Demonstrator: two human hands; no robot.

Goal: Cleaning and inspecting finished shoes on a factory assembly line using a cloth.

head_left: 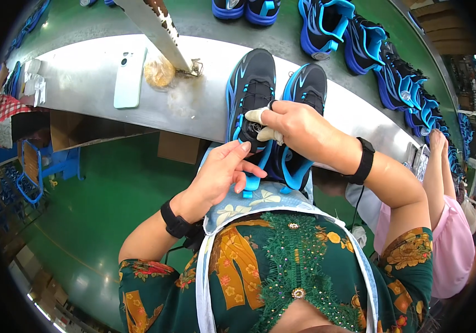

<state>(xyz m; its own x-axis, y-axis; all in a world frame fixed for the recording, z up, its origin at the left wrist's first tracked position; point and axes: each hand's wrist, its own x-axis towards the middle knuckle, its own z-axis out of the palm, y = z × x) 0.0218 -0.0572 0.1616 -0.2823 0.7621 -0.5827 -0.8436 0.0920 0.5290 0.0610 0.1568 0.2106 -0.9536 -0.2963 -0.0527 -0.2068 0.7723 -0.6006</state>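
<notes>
Two black sneakers with bright blue trim stand side by side at the near edge of a steel bench (pixel 93 83). The left sneaker (pixel 252 83) has a round dial on its tongue. My right hand (pixel 296 127), with taped fingertips, grips that sneaker at the dial. My left hand (pixel 221 172) pinches the blue heel strap (pixel 252 183) of the same sneaker, fingers closed on it. The right sneaker (pixel 307 86) stands untouched behind my right hand. Both wrists wear black bands.
A pale phone (pixel 128 77) and a clear bag (pixel 159 72) lie on the bench to the left. More blue sneakers (pixel 360 44) ride a green belt beyond. Another person's arm (pixel 434 166) in pink works at my right. The green floor (pixel 99 211) lies below.
</notes>
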